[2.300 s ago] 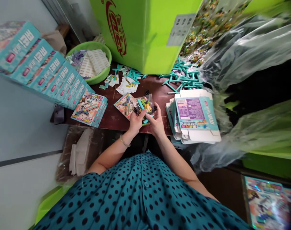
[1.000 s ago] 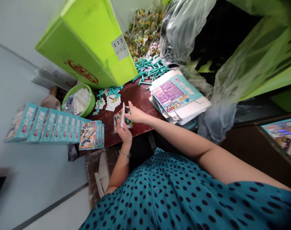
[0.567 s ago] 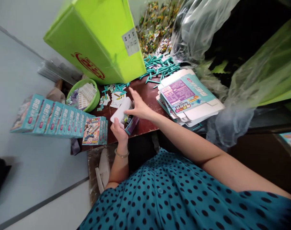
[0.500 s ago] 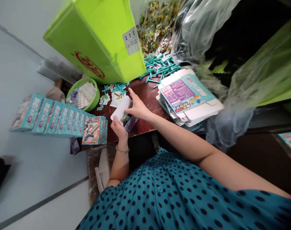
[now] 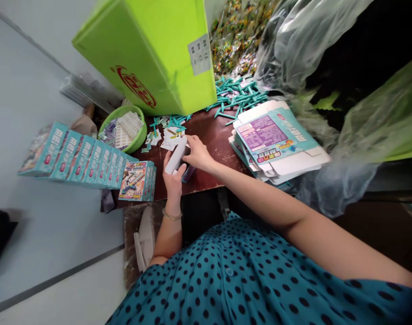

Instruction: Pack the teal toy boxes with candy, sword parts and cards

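While both hands meet at the frame's centre over the brown table (image 5: 211, 135), the left hand (image 5: 173, 174) clasps a small box (image 5: 176, 155) from below, its white flap raised, and the right hand (image 5: 198, 155) pinches the box's upper end. Flat carton blanks (image 5: 277, 142) lie to the right, a row of finished boxes (image 5: 91, 160) at left.

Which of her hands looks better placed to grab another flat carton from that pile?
Probably the right hand: it only touches the small box and lies nearer the flat carton stack. The left hand grips the box.
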`<action>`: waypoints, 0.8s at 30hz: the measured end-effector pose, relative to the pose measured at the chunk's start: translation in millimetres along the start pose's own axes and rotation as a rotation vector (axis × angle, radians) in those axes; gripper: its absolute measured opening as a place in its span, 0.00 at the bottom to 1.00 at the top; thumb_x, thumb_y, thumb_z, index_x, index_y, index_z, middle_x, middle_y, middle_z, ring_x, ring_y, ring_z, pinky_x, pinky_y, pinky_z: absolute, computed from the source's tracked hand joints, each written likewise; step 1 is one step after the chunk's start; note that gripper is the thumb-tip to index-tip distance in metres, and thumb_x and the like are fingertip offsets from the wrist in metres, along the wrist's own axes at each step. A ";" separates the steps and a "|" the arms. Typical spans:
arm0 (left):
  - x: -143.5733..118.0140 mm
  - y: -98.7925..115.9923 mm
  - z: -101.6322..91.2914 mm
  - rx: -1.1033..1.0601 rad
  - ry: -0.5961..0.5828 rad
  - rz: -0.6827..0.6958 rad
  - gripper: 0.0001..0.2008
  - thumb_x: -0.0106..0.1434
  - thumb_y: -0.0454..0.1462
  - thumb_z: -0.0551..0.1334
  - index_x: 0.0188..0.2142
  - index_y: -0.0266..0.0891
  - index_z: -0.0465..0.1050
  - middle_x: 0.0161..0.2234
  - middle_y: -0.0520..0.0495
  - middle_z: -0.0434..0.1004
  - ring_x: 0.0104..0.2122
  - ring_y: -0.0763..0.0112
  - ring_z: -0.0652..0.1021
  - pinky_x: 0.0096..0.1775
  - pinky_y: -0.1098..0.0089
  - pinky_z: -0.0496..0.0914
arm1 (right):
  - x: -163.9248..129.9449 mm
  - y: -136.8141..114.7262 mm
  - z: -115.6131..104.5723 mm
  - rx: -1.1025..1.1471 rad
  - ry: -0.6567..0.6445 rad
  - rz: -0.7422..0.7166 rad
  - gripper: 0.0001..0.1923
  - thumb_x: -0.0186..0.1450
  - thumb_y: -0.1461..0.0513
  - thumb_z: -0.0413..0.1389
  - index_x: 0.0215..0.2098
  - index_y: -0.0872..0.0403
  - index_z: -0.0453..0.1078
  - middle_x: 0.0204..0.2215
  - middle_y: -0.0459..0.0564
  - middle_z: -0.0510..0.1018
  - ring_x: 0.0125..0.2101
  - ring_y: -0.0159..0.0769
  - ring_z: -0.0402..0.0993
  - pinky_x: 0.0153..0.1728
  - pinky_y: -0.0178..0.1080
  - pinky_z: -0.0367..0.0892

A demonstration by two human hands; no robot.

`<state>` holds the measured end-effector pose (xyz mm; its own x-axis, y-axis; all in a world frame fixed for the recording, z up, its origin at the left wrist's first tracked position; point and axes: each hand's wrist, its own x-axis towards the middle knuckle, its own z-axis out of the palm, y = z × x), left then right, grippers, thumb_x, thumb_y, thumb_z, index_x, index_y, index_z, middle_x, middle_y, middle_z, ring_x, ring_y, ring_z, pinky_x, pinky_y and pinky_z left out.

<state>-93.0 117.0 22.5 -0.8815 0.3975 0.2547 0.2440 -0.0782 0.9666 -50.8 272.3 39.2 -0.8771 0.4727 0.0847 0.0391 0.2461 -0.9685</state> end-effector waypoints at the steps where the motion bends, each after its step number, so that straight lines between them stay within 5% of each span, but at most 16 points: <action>1: 2.0 -0.8 -0.6 0.016 -0.004 0.001 0.36 0.60 0.47 0.73 0.64 0.38 0.68 0.63 0.36 0.74 0.61 0.53 0.77 0.63 0.57 0.71 | 1.5 -1.0 0.5 -0.042 0.013 -0.001 0.43 0.54 0.64 0.62 0.68 0.52 0.63 0.63 0.60 0.68 0.63 0.56 0.65 0.66 0.63 0.59; 8: 1.7 -13.2 -11.1 -0.013 0.199 -0.066 0.33 0.66 0.55 0.64 0.62 0.38 0.71 0.60 0.37 0.77 0.59 0.58 0.79 0.60 0.61 0.73 | 4.1 8.3 -21.8 0.491 -0.079 0.195 0.29 0.69 0.47 0.53 0.62 0.53 0.72 0.62 0.55 0.75 0.62 0.46 0.70 0.67 0.53 0.61; 12: -3.6 -24.0 -14.8 -0.072 0.305 -0.174 0.25 0.59 0.48 0.69 0.52 0.38 0.77 0.52 0.41 0.83 0.52 0.59 0.81 0.54 0.63 0.74 | 16.8 11.1 -33.6 0.417 -0.240 0.202 0.27 0.63 0.54 0.61 0.59 0.54 0.76 0.56 0.54 0.81 0.56 0.45 0.76 0.64 0.49 0.66; 18: 25.1 -20.7 -27.5 -0.017 0.110 -0.195 0.13 0.53 0.41 0.64 0.37 0.38 0.80 0.37 0.47 0.84 0.41 0.60 0.82 0.49 0.61 0.75 | 28.8 -5.6 -35.9 -0.187 -0.385 -0.290 0.23 0.57 0.69 0.57 0.50 0.54 0.82 0.48 0.53 0.85 0.50 0.49 0.80 0.57 0.48 0.72; 21: 34.7 -12.5 -33.9 -0.023 -0.039 -0.161 0.15 0.55 0.39 0.60 0.40 0.38 0.79 0.37 0.44 0.84 0.40 0.58 0.83 0.47 0.60 0.75 | 11.5 -10.6 -35.3 -0.275 -0.439 -0.481 0.22 0.66 0.62 0.55 0.57 0.49 0.79 0.54 0.52 0.83 0.54 0.49 0.80 0.59 0.51 0.72; 24: 38.7 -10.2 -36.0 -0.094 -0.193 -0.156 0.18 0.55 0.38 0.59 0.44 0.38 0.78 0.37 0.44 0.84 0.40 0.59 0.83 0.47 0.61 0.75 | -3.7 -16.4 -37.1 -0.264 -0.455 -0.498 0.23 0.72 0.52 0.55 0.63 0.43 0.74 0.60 0.50 0.78 0.59 0.51 0.76 0.62 0.54 0.70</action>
<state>-144.1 100.2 23.5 -0.8100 0.5776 0.1011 0.0648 -0.0832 0.9944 -30.4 297.9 63.5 -0.9309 -0.1336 0.3400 -0.3536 0.5635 -0.7466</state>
